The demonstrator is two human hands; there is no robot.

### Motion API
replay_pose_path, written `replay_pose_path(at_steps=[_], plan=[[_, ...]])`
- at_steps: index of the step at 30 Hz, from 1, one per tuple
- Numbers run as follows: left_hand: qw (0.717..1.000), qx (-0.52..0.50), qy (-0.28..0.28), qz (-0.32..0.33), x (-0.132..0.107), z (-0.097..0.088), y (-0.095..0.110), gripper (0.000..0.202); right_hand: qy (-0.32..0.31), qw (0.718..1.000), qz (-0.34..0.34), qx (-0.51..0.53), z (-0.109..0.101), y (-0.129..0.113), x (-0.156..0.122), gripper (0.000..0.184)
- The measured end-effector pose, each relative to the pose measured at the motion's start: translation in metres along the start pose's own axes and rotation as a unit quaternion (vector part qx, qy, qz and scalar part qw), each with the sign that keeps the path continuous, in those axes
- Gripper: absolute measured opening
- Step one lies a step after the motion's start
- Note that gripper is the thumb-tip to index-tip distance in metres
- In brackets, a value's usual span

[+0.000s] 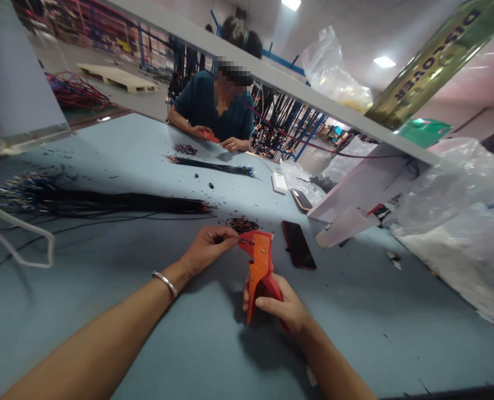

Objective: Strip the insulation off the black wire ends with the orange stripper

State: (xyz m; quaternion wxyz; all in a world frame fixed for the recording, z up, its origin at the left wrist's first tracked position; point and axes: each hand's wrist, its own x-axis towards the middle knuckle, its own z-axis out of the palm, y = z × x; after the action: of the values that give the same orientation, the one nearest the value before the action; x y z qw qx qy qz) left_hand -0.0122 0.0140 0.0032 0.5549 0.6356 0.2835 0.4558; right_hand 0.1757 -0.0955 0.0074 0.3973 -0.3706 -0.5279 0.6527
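My right hand (288, 305) is wrapped round the handles of an orange and red wire stripper (262, 253), its head pointing away from me. At the stripper's jaws, my left hand (210, 247) pinches a thin dark wire (242, 240) between thumb and fingertips; the wire's end reaches into the red jaw. Just beyond the stripper lies a small heap of dark insulation scraps (242, 224). To the left stretches a thick bundle of black wires (117, 203), with copper-coloured ends on the right and blue and silver ends on the left.
Right of the stripper lies a dark phone (299, 244); another phone (300, 199) and a white box (279, 182) sit farther back. Across the table (146, 133), a co-worker (213, 105) holds a red tool near a smaller wire bundle (213, 166). Plastic bags (450, 189) line the right side.
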Motion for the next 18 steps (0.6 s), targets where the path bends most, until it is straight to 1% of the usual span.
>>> replay_pose_path(at_steps=[11,18], plan=[[1.0,-0.007,-0.003,0.015,0.0001,-0.0007,0.0004,0.023,0.002,1.0,-0.003,-0.012,0.0003,-0.0004,0.0009,0.036],[1.0,-0.016,0.011,0.016,0.0006,-0.0005,-0.0013,0.022,0.007,1.0,0.006,0.026,-0.0044,0.0049,0.001,0.036]])
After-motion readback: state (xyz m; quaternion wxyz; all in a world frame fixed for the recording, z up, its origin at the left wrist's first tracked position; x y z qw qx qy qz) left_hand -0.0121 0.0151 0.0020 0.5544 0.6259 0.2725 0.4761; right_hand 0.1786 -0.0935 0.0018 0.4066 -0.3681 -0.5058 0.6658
